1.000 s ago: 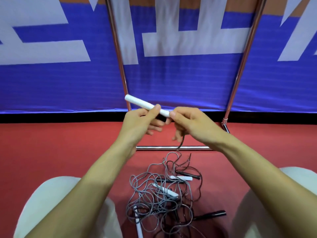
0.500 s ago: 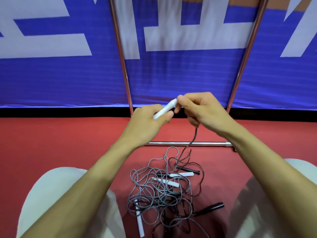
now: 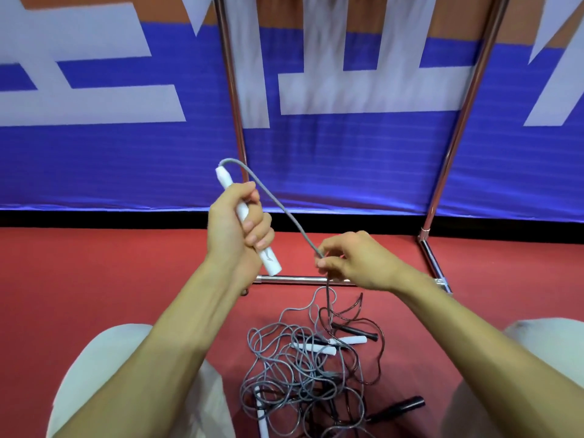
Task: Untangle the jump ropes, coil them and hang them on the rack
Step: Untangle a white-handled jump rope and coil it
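My left hand (image 3: 237, 222) grips a white jump-rope handle (image 3: 271, 263), held nearly upright with its cord end at the top. Its grey cord (image 3: 278, 203) arcs over and down to my right hand (image 3: 357, 260), whose fingertips pinch it. Below my right hand the cord drops into a tangled pile of grey and dark ropes (image 3: 303, 374) on the red floor between my knees. In the pile lie white handles (image 3: 347, 340) and black handles (image 3: 398, 406). The chrome rack (image 3: 237, 121) stands just beyond my hands; its top is out of view.
The rack's base bar (image 3: 297, 279) lies on the floor under my hands, with its right upright (image 3: 458, 131) and foot (image 3: 434, 267) further right. A blue and white banner (image 3: 94, 153) closes off the space behind. My knees in pale trousers (image 3: 94, 374) flank the pile.
My left hand has turned the white handle from slanting to nearly upright and raised it. My right hand has let go of the handle's end and slid down the grey cord.
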A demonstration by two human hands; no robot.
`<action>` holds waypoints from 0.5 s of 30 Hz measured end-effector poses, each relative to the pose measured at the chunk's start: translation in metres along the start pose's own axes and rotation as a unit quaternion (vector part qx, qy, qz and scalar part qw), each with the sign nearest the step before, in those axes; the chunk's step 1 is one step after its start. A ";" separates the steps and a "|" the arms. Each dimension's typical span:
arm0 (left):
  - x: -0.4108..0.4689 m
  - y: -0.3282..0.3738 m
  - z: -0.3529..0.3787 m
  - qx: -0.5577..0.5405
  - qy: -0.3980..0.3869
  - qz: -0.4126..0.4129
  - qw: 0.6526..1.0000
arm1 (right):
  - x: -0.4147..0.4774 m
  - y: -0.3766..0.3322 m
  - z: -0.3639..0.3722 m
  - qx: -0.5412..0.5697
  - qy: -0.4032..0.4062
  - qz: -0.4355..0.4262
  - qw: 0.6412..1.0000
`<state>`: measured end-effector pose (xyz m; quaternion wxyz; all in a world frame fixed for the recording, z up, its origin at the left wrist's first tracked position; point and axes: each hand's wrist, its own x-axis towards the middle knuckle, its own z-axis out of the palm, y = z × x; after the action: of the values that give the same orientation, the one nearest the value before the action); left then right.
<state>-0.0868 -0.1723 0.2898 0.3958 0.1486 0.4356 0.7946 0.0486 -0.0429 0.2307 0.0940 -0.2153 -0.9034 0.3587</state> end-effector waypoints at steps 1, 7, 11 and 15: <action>0.001 0.000 -0.001 0.031 0.019 0.013 0.999 | 0.001 -0.003 -0.001 0.041 0.034 0.011 0.999; 0.003 -0.014 -0.002 0.260 0.012 0.037 0.965 | -0.003 -0.022 -0.031 0.330 0.231 0.051 0.914; 0.001 -0.033 0.004 0.362 -0.071 0.000 0.929 | -0.014 -0.042 -0.046 0.411 0.291 0.030 0.863; -0.002 -0.053 0.006 0.437 -0.161 -0.028 0.885 | -0.019 -0.052 -0.063 0.532 0.310 -0.009 0.788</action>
<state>-0.0557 -0.1537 0.2502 0.3775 0.4203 0.6727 0.4778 0.0694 -0.0475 0.3115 0.4719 -0.2229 -0.4935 0.6958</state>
